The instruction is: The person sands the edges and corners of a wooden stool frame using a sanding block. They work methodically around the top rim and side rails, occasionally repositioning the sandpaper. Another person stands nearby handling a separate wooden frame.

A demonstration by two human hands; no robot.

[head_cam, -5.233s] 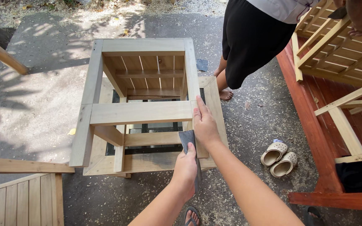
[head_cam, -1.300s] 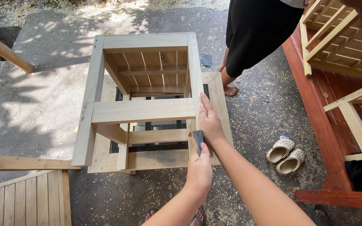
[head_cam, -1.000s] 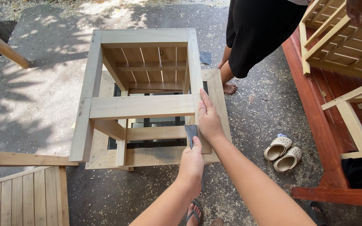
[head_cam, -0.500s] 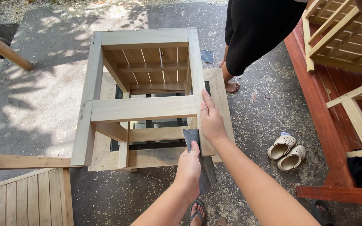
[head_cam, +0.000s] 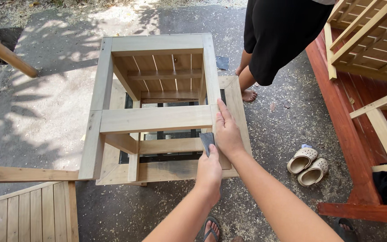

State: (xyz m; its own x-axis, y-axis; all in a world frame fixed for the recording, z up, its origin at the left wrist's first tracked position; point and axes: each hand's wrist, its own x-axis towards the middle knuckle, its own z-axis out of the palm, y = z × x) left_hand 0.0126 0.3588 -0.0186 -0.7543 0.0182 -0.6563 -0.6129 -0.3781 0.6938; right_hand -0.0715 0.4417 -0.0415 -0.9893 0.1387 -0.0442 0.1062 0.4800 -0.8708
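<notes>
Two hands at the sanding step: your left hand (head_cam: 209, 168) pinches dark sandpaper (head_cam: 207, 141) against the frame's right leg while your right hand (head_cam: 227, 132) lies flat, steadying the wooden frame (head_cam: 155, 118) on the concrete floor (head_cam: 41, 116); the next stroke likely needs firm bracing.

Outdoor woodworking yard: sawdust-strewn concrete floor (head_cam: 45, 103) around unfinished wooden frame (head_cam: 157, 118); more slatted frames (head_cam: 368, 36) to its right.

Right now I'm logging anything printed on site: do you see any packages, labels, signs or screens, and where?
None in view: only the bare wooden frame, a dark sanding sheet in the left hand, and beige clogs on the concrete.
</notes>
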